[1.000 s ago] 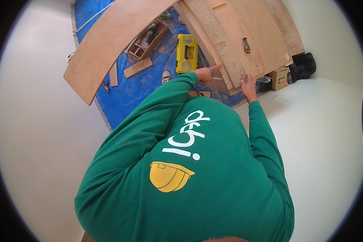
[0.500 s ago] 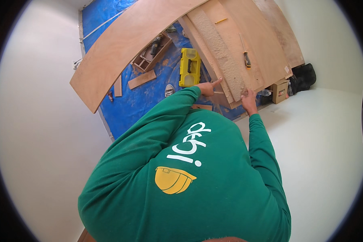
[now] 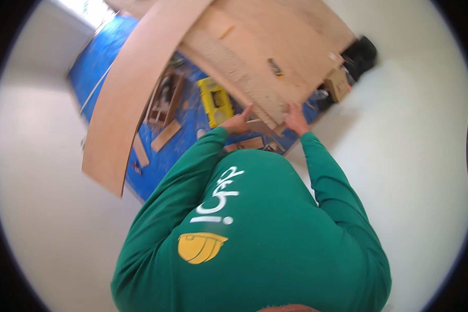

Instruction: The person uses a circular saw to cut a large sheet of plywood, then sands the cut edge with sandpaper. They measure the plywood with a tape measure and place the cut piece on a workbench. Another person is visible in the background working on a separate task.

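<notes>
A long tan strip (image 3: 239, 70) with a rough, grainy top lies along the edge of a wide plywood panel (image 3: 291, 39). My left hand (image 3: 238, 122) grips the near left edge of the wood beside the strip, one digit stretched along the top and the other fingers partly hidden. At the near right corner, my right hand (image 3: 295, 118) closes on the strip's end, its fingertips blurred. On the panel lie a screwdriver (image 3: 275, 67) with a dark and yellow handle and a thin yellow pencil-like stick (image 3: 226, 32).
A large curved plywood sheet (image 3: 135, 78) spans the left side. Below it, on blue floor sheeting (image 3: 156, 174), are a wooden tool tray (image 3: 166, 99), a yellow toolbox (image 3: 216, 103) and wood offcuts (image 3: 166, 135). A cardboard box (image 3: 338, 85) and black bag (image 3: 360, 56) stand by the right wall.
The view has swung, so the panel and tools appear further left and turned. Both hands stay at the near end of the strip; the picture is more blurred.
</notes>
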`<state>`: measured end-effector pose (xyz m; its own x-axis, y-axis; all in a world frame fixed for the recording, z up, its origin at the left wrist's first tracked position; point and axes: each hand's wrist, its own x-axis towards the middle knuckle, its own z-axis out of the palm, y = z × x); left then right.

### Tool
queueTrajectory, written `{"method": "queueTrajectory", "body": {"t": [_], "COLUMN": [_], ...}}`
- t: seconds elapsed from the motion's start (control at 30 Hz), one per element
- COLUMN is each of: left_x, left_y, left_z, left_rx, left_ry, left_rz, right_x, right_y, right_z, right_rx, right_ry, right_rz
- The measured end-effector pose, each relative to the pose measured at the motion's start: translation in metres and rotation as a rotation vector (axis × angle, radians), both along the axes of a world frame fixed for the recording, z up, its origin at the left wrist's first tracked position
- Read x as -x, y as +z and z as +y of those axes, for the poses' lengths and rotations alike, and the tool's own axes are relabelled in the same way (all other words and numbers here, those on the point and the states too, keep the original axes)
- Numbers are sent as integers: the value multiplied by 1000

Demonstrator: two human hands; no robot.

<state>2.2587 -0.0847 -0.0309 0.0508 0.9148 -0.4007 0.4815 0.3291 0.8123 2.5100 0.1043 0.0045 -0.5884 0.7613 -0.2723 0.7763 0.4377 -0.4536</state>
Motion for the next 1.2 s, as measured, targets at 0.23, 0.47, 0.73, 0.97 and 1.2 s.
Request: {"method": "queueTrajectory", "body": {"t": [0.23, 0.47, 0.73, 0.97, 1.2], "left_x": [29, 103, 191, 237, 233], "left_y": [45, 30, 63, 47, -16], "left_z": [2, -29, -2, -7, -88], "left_rx": [234, 236, 15, 34, 408], "left_ry": [-76, -80, 156, 435, 322], "left_rz": [-44, 220, 384, -34, 36], "right_x": [1, -66, -176, -216, -227], "right_y": [36, 30, 9, 54, 62], "right_z": [-41, -116, -264, -325, -344], "right_rx": [8, 345, 586, 768, 794], "right_ry": [-192, -374, -1041, -1307, -1312], "right_rz": [164, 95, 105, 0, 12]}}
